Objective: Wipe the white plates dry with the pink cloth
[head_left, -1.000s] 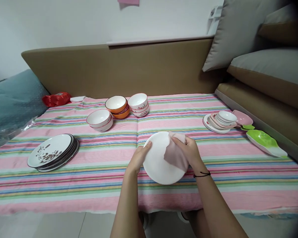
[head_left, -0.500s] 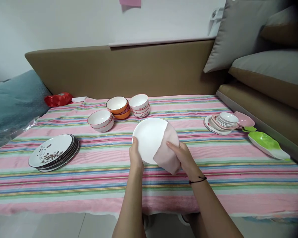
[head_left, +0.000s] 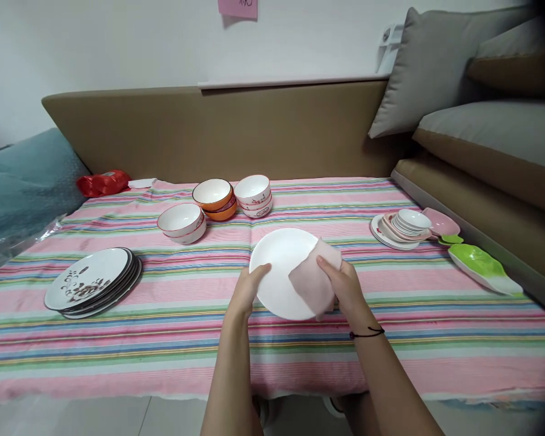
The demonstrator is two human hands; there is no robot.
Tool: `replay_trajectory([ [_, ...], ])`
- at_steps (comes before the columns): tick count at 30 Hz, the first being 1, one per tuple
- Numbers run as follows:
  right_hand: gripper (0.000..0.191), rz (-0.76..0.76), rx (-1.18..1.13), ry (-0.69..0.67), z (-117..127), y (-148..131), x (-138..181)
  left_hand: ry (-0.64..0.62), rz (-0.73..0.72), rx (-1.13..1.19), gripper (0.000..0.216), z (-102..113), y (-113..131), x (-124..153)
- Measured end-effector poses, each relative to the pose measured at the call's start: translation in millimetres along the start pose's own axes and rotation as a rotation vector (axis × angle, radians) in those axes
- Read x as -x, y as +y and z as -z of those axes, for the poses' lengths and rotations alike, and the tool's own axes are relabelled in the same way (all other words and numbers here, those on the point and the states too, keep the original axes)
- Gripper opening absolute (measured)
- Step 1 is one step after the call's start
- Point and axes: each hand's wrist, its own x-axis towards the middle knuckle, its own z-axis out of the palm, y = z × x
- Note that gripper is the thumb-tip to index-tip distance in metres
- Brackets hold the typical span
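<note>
A round white plate (head_left: 277, 272) is held above the striped cloth (head_left: 186, 339), its inner face turned up towards me. My left hand (head_left: 247, 284) grips its left rim, the thumb lying over the inner face and the fingers hidden beneath. At the right rim, my right hand (head_left: 343, 278) pinches a pale pink cleaning cloth (head_left: 315, 278) against the plate. The cloth covers the plate's right part and folds over the edge. A thin dark cord bracelet circles my right wrist.
Flower-patterned plates (head_left: 88, 281) are stacked at left. Bowls stand in stacks, white (head_left: 181, 221), orange-sided (head_left: 213, 194) and red-rimmed (head_left: 254, 192), towards the backrest. At right sit small dishes (head_left: 411, 223) and a green leaf-shaped dish (head_left: 479, 263). Cushions (head_left: 490, 133) rise behind.
The plate has come slightly nearer and to the right. My left thumb has moved from the rim onto the inner face. My right hand, with the cloth, has shifted a little right.
</note>
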Motion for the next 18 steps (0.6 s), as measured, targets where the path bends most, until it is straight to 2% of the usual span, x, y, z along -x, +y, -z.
replay_trajectory([
  [3, 0.046, 0.1, 0.11, 0.042, 3, -2, -2, -0.122, 0.002, -0.095, 0.037, 0, 4, 6],
  [5, 0.042, 0.176, 0.269, 0.083, 5, -3, -3, -0.195, 0.038, -0.158, 0.039, 0, 6, 10],
  [8, 0.039, 0.29, 0.513, 0.123, 8, -2, -4, -0.222, 0.093, -0.188, 0.046, -1, 6, 11],
  [10, 0.041, 0.338, 0.639, 0.152, 8, 0, -6, -0.181, 0.1, -0.135, 0.052, -2, 2, 8],
  [13, 0.042, 0.405, 0.764, 0.179, 3, 7, -7, -0.055, 0.084, -0.024, 0.056, -4, -3, 1],
  [16, 0.035, 0.592, 0.842, 0.086, -11, 16, -5, 0.109, 0.035, 0.023, 0.055, -8, -7, -6],
  [18, 0.037, 0.737, 0.936, 0.012, -23, 22, -2, 0.215, 0.005, 0.047, 0.05, -12, -8, -8],
])
